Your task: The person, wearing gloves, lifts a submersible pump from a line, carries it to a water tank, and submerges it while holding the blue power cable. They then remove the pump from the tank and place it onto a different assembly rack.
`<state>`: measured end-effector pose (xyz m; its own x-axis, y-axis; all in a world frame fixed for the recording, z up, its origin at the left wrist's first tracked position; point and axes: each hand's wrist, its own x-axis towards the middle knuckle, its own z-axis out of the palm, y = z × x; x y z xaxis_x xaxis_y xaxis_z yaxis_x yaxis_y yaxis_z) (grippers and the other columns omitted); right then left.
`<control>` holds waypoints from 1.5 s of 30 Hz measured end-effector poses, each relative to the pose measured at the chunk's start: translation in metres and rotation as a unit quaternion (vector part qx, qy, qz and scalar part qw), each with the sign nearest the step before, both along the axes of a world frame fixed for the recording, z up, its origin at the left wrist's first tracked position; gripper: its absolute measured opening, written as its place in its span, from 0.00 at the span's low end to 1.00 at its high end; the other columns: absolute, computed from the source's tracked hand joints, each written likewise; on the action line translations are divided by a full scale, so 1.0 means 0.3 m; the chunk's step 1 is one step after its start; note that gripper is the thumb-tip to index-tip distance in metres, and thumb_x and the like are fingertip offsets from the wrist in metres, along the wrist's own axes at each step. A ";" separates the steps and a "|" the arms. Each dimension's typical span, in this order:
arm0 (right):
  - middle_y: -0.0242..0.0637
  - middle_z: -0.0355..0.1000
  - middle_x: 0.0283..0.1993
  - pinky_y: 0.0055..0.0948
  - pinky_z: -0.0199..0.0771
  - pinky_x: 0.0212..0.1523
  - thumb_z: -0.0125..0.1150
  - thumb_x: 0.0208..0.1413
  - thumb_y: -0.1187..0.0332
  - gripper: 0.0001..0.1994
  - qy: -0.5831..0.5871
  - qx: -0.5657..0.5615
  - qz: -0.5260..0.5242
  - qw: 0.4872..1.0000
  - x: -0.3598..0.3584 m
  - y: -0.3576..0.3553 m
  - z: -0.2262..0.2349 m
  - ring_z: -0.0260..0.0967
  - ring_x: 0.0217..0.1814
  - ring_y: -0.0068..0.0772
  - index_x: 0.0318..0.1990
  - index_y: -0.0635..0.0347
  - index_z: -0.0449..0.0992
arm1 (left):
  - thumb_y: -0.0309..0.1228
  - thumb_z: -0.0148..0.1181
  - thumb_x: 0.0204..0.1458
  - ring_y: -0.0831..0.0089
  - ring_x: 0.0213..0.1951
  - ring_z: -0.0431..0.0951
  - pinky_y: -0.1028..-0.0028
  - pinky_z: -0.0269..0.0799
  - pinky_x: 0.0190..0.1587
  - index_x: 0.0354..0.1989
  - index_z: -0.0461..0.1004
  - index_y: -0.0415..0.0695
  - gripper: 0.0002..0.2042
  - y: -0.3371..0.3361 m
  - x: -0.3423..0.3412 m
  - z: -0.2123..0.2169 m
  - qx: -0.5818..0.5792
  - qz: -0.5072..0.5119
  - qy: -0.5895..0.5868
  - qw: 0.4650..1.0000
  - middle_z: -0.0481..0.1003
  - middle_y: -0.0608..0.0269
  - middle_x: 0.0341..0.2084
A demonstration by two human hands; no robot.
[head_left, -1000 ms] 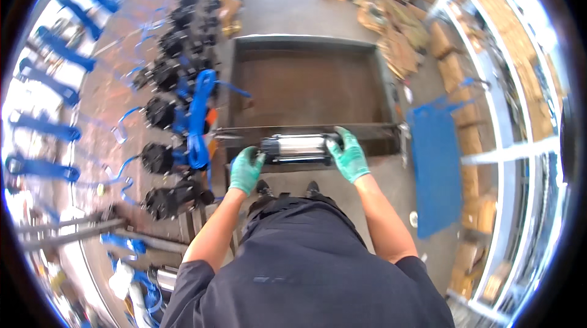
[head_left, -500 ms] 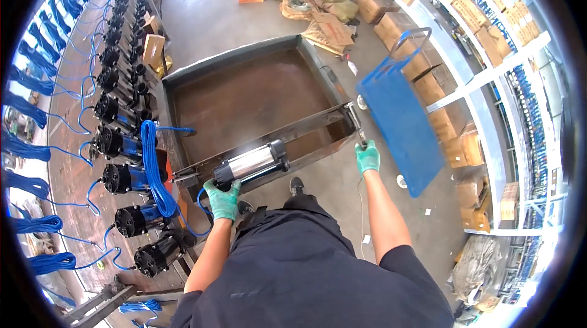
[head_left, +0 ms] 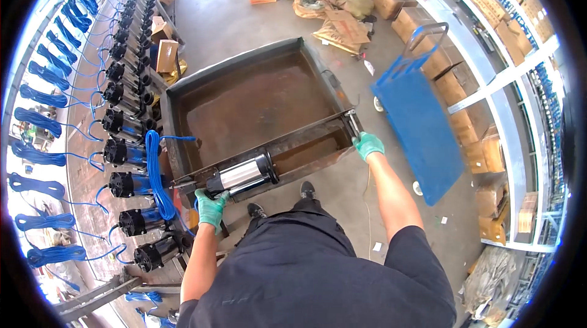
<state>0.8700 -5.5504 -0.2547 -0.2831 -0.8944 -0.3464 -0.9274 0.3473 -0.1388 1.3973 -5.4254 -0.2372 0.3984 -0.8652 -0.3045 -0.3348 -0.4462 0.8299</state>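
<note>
A pump with a silver cylindrical body and black ends lies across the front rails of a metal tank. My left hand, in a green glove, is closed round the pump's black left end. Next to that hand a coiled blue cable hangs, its loose end reaching over the tank. At the tank's front right corner my gloved right hand is closed on a silver metal fitting. A thin cord hangs below it. Most of the fitting's grip is hidden by my fingers.
A long row of similar pumps with blue cable coils stands on the bench at left. A blue trolley is right of the tank. Shelves with cardboard boxes line the right; sacks lie beyond.
The pump has settled from a tilted position down into the front rails, my left hand still at its end. My right hand has come up closer to the tank's corner. The view has shifted slightly.
</note>
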 end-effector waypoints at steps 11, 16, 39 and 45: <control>0.54 0.78 0.40 0.46 0.74 0.40 0.60 0.63 0.61 0.13 -0.273 -0.066 0.173 0.944 0.221 0.126 0.093 0.75 0.41 0.58 0.36 0.63 0.77 | 0.33 0.80 0.46 0.66 0.48 0.75 0.68 0.71 0.56 0.57 0.60 0.37 0.36 -0.006 0.000 0.006 0.029 0.006 -0.060 0.998 0.75 0.54 0.49; 0.54 0.79 0.39 0.42 0.76 0.42 0.65 0.57 0.67 0.09 -0.405 -0.086 0.186 0.891 0.481 0.150 0.181 0.78 0.41 0.55 0.39 0.63 0.77 | 0.33 0.79 0.48 0.66 0.49 0.74 0.68 0.70 0.58 0.58 0.60 0.37 0.36 -0.001 0.018 -0.001 0.034 -0.002 -0.007 0.999 0.75 0.54 0.50; 0.37 0.79 0.40 0.29 0.75 0.43 0.60 0.67 0.63 0.14 -0.559 0.039 0.115 0.820 0.584 0.063 0.083 0.74 0.40 0.26 0.53 0.63 0.79 | 0.31 0.79 0.47 0.68 0.46 0.74 0.69 0.72 0.54 0.56 0.60 0.38 0.34 0.015 0.038 -0.054 0.020 -0.009 0.011 1.000 0.75 0.55 0.47; 0.27 0.66 0.23 0.26 0.57 0.17 0.49 0.73 0.56 0.14 -0.660 0.154 -0.078 0.731 0.603 0.022 0.043 0.59 0.17 0.21 0.49 0.54 0.76 | 0.30 0.78 0.49 0.68 0.47 0.74 0.69 0.72 0.54 0.56 0.59 0.38 0.33 0.010 0.043 -0.060 0.027 -0.019 -0.003 0.999 0.74 0.55 0.48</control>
